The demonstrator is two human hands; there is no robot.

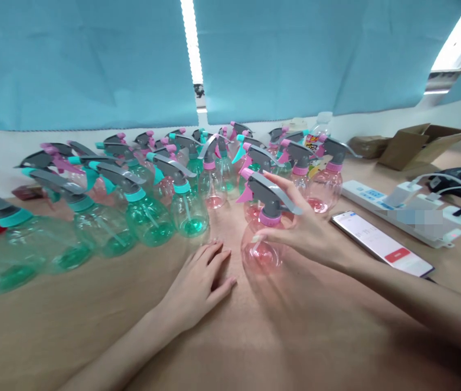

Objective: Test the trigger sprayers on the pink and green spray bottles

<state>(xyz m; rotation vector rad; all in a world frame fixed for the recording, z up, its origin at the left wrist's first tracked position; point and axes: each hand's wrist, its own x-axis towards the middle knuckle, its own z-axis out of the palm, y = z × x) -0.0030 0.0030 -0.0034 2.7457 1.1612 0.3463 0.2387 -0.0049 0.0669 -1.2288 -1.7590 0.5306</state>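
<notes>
Wrapped about the neck and shoulder of a clear pink spray bottle [261,258] is my right hand [305,231], its thumb in front and fingers behind. The bottle stands upright on the table, its grey and pink trigger head pointing left. My left hand [200,282] lies palm down on the wood, fingers stretched out, holding nothing. Just beyond it stands a green spray bottle [190,217] with a turquoise collar. Another pink spray bottle [324,187] is behind my right hand.
Several green and pink spray bottles crowd the left and back of the wooden table [230,347]. At the right lie a lit phone [380,244], a white power strip [409,217] with plugs and cables, and an open cardboard box [407,146]. Blue cloth [92,60] hangs behind.
</notes>
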